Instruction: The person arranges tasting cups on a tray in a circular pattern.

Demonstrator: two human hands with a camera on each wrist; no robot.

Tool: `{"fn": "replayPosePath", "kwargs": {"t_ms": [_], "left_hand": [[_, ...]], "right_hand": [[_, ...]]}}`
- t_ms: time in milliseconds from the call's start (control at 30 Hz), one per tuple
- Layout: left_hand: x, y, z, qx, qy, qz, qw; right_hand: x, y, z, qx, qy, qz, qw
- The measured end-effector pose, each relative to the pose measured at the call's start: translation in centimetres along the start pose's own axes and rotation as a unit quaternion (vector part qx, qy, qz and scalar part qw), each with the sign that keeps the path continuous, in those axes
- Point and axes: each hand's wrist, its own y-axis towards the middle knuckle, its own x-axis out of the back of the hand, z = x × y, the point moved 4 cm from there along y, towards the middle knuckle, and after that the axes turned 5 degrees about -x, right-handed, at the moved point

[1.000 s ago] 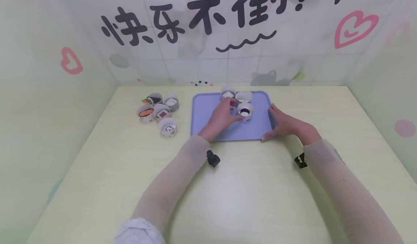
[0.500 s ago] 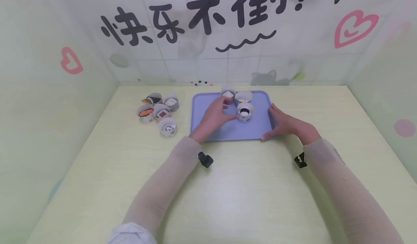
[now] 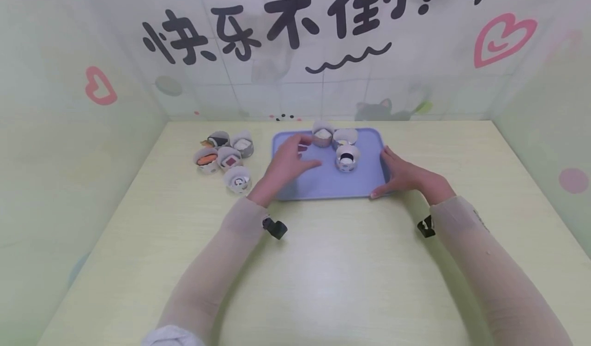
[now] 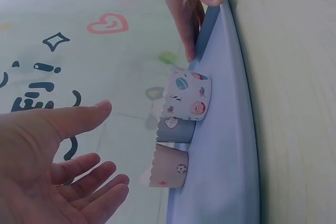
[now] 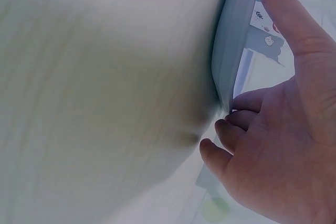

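Note:
My left hand (image 3: 287,162) hovers over the left part of a blue tray (image 3: 318,187), fingers and thumb spread and holding nothing. My right hand (image 3: 402,175) holds the tray's right end, thumb at the near corner and fingers along the side rim. Three paper baking cups stand together on the tray. The front white printed cup (image 4: 189,95) contains a black-and-white piece (image 3: 347,158). Behind it are a grey cup (image 4: 176,130) with something yellow and white inside, and a pinkish cup (image 4: 170,167) with a white piece. The left fingertips are just left of the cups.
Several more paper cups (image 3: 229,164) stand on the table left of the tray. They contain small food-like pieces, one orange (image 3: 208,159). The pale wooden table (image 3: 314,274) is bounded by a printed back wall (image 3: 277,99) and two side walls.
My left hand has let go of the front cup and moved left, leaving the cup upright on the tray. The right hand has stayed at the tray's right end.

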Motion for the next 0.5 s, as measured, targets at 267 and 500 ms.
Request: {"fn": "replayPosePath", "kwargs": {"t_ms": [267, 500], "left_hand": [[2.3, -1.2, 0.9, -0.012, 0.018, -0.017, 0.9996], [4.5, -2.6, 1.8, -0.007, 0.025, -0.026, 0.9993]], "right_hand": [[0.0, 0.0, 0.1, 0.002, -0.005, -0.001, 1.0000], [0.0, -0.1, 0.0, 0.000, 0.005, 0.003, 1.0000]]}}
